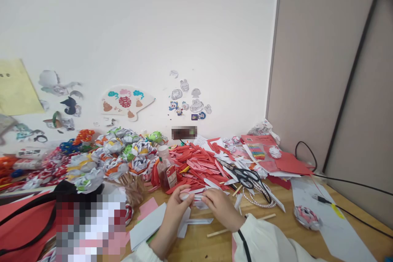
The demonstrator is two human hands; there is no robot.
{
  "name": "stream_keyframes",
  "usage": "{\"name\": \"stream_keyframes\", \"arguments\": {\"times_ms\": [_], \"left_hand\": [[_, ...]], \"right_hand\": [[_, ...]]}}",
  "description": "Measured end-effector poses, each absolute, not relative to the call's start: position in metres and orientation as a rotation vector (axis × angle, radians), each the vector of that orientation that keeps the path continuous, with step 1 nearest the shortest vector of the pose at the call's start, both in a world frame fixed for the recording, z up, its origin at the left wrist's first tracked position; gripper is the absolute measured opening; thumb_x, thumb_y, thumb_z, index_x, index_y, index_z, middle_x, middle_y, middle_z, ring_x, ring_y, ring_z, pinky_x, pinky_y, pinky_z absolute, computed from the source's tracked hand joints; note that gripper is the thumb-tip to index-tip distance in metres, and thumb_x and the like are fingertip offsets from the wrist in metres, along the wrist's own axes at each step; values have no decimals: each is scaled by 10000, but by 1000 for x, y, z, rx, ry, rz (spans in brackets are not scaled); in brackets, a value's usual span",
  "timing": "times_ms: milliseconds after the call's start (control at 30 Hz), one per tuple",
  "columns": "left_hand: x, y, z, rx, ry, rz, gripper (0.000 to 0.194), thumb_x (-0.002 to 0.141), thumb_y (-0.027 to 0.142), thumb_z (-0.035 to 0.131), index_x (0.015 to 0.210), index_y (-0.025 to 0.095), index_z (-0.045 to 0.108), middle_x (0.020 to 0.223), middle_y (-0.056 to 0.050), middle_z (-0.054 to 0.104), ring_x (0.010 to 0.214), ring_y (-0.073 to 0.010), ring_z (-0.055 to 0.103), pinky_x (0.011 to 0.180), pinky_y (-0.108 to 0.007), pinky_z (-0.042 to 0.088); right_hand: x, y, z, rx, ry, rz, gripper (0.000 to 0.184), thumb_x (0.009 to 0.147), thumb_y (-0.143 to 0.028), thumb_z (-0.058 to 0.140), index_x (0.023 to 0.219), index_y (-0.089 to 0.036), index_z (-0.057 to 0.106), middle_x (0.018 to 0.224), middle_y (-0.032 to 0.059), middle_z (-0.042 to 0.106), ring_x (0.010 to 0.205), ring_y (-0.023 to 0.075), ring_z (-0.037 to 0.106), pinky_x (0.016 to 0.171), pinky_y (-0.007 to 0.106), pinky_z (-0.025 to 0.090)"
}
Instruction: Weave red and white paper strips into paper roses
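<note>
A wooden bench (211, 247) runs along the wall, its left and far parts covered with paper work. The largest heap (116, 151), of folded white and coloured paper, fills the far left. To its right, beyond the hands, spreads a loose pile of red paper strips (196, 159), with white ones mixed in. A long white sheet (325, 213) lies at the right.

The person's left hand (176, 208) and right hand (221, 206) meet at the near edge of the red pile. Between them is a small white paper piece (198, 201): the left hand pinches its left end with thumb and fingers, and the right hand grips its right end. Whether the piece touches the bench cannot be told.

A bottle (166, 172) with dark contents stands upright just beyond the left hand. Black-handled scissors (235, 170) lie to the far right of the right hand. A paper rosette (307, 217) sits well to the right, and a thin wooden stick (217, 233) lies nearer than the piece, partly hidden by the right sleeve.
</note>
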State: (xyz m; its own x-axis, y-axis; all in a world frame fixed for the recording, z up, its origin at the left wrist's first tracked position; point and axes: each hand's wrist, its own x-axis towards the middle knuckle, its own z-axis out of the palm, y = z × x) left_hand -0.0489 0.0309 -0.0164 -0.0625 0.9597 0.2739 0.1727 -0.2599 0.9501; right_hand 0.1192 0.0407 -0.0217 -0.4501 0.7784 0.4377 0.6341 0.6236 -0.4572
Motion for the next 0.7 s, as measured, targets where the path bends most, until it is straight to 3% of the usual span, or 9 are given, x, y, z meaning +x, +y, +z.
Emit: {"name": "stream_keyframes", "arguments": {"times_ms": [233, 533, 700], "left_hand": [[-47, 26, -14, 1359, 1178, 1425, 409, 632, 555, 648, 660, 151, 592, 528, 18, 597, 528, -147, 573, 568, -265, 460], [-44, 27, -13, 1373, 1158, 1413, 403, 593, 554, 678, 623, 162, 588, 499, 28, 583, 486, -148, 551, 526, -267, 444], [-42, 28, -13, 1395, 1124, 1388, 460, 606, 621, 622, 588, 164, 573, 511, 9, 594, 492, -157, 566, 539, -290, 468]], "right_hand": [[107, 34, -31, -949, -2036, 509, 347, 937, -287, 323, 710, -175, 560, 696, 5, 564, 668, 139, 502, 615, 229, 338], [105, 38, -37, -831, -1809, 1103, 433, 893, -505, 372, 748, -160, 590, 569, -36, 439, 538, 115, 420, 496, 216, 316], [103, 46, -42, -782, -1777, 1074, 392, 821, -523, 507, 724, -152, 589, 623, -28, 501, 578, 111, 444, 551, 222, 348]]}}
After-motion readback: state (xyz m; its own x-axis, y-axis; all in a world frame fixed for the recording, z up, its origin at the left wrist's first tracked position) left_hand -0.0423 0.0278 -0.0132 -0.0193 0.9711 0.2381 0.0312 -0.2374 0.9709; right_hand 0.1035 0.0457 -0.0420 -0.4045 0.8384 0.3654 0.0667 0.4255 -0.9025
